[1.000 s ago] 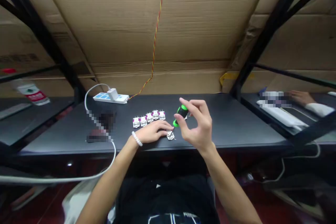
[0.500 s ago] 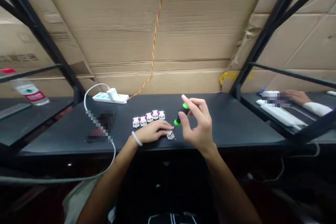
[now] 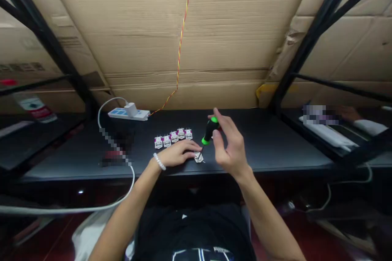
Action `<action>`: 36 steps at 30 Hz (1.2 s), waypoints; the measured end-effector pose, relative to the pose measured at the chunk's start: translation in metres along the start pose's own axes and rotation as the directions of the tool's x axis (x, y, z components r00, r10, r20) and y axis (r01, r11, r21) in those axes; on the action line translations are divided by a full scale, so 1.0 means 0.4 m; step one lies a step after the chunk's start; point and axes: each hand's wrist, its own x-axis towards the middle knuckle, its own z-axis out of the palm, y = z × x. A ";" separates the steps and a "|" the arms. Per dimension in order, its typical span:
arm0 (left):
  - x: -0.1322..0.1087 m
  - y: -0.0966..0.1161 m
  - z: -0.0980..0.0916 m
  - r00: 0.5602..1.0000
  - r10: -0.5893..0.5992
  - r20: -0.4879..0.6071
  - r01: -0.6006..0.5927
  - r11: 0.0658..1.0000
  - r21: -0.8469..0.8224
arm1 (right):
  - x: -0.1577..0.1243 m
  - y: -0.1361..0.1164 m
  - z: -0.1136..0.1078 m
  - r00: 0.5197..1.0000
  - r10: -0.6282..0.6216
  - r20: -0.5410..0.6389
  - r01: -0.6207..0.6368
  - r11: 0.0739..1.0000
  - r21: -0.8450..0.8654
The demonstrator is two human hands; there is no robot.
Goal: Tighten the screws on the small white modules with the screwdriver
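Note:
My right hand (image 3: pixel 232 149) has its thumb and fingers at the handle of a black-and-green screwdriver (image 3: pixel 209 131), which leans with its shaft pointing down and left. The screwdriver's tip meets a small white plastic part (image 3: pixel 199 158) near the front of the dark tabletop. With its fingertips, my left hand (image 3: pixel 180 151) holds this part against the table from the left. A pale beaded bracelet circles the left wrist. Just beyond the left hand, several similar white parts (image 3: pixel 174 136) with purple sides stand in a slanting row.
A white power strip (image 3: pixel 143 115) with a plugged-in charger lies at the back left, and its white cable (image 3: pixel 133 175) loops over the front edge. Black metal posts (image 3: pixel 306 45) flank the table. Beyond the right one, a co-worker's sleeve (image 3: pixel 370 126) shows. A bottle (image 3: pixel 38 108) stands left.
The screwdriver handle has shifted slightly left and become steeper, and the fingers of my right hand have straightened around it. My left hand and the white part have stayed in place.

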 end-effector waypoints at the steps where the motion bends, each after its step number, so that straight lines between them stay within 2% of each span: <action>1: 0.000 -0.001 0.001 1.000 0.001 -0.003 -0.001 1.000 -0.004 | 0.001 0.000 0.000 1.000 0.002 0.005 -0.002 1.000 0.005; 7: -0.001 -0.003 0.002 1.000 -0.017 -0.006 0.017 1.000 0.003 | 0.000 0.003 0.003 0.998 0.034 -0.056 -0.038 0.997 -0.066; 13: 0.000 -0.001 0.001 1.000 0.003 -0.008 -0.003 1.000 -0.002 | -0.002 0.008 -0.001 0.998 0.008 0.060 -0.010 0.999 0.036; 19: -0.001 -0.004 0.003 1.000 -0.005 -0.012 0.005 1.000 -0.002 | 0.000 0.004 -0.002 0.998 0.019 -0.052 -0.022 0.998 -0.056; 24: -0.001 0.000 0.000 1.000 -0.008 -0.009 0.008 1.000 -0.011 | 0.001 0.004 -0.009 0.999 -0.004 0.053 0.002 1.000 0.031; 29: -0.001 -0.001 0.000 1.000 -0.005 -0.009 0.005 1.000 0.001 | 0.000 0.003 -0.006 1.000 0.009 -0.029 -0.010 0.999 -0.033; 36: 0.000 0.002 0.000 1.000 -0.005 -0.004 0.005 1.000 -0.008 | -0.003 0.008 -0.009 0.999 0.021 0.050 -0.024 0.998 0.066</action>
